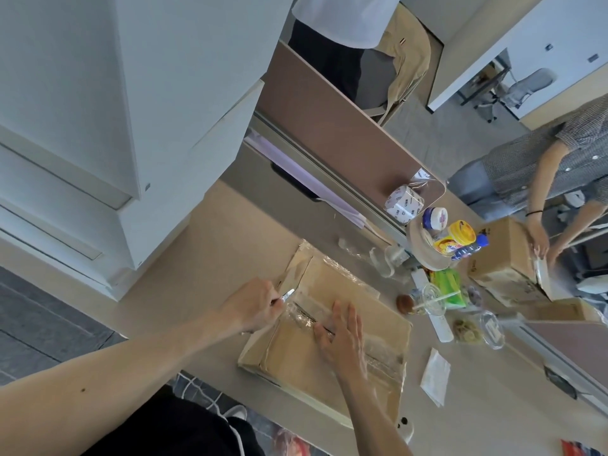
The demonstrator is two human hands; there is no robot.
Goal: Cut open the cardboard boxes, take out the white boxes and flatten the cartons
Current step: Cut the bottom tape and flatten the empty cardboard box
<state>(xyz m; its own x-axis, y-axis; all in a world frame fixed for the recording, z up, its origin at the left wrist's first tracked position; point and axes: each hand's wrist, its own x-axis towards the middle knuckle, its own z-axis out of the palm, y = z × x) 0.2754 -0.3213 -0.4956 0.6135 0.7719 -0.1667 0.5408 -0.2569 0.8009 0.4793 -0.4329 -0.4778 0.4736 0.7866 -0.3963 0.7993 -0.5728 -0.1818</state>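
A brown cardboard box, sealed with clear tape, lies flat on the beige table in front of me. My left hand grips a small metal blade whose tip sits at the far end of the taped centre seam. My right hand rests flat on the lid beside the seam, fingers straight. A second cardboard box stands at the right, with another person's hands on its open end. No white boxes show.
A clutter of jars, a blue-capped bottle, plastic cups and a green packet stands right of my box. A white napkin lies near. White cabinets rise at left, and a desk partition runs behind.
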